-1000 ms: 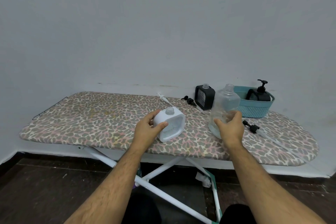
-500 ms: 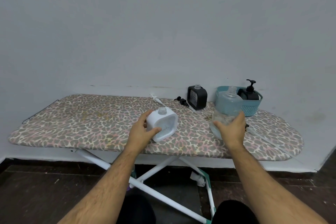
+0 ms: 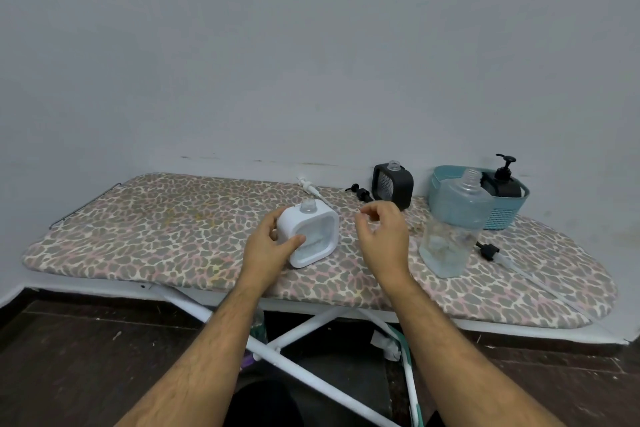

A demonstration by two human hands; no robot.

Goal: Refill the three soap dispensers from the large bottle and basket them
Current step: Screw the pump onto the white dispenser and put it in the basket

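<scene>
My left hand [image 3: 268, 246] grips the left side of a white square dispenser [image 3: 313, 230] with an uncapped neck, standing on the ironing board [image 3: 156, 229]. My right hand [image 3: 382, 237] hovers beside it with loosely curled fingers, holding nothing. The large clear bottle [image 3: 453, 225], uncapped and partly filled, stands to the right, free of my hands. A black square dispenser [image 3: 393, 185] without its pump stands at the back. A black dispenser with its pump [image 3: 502, 180] sits in the teal basket [image 3: 440, 184].
A white pump [image 3: 311, 189] and a black pump [image 3: 360, 192] lie loose at the back of the board. Another black pump with a long tube [image 3: 488, 250] lies right of the big bottle. The wall runs close behind; the board's white legs and dark floor are below.
My right hand let go of the large bottle and moved left toward the white dispenser. The bottle now stands alone. My left hand still holds the white dispenser.
</scene>
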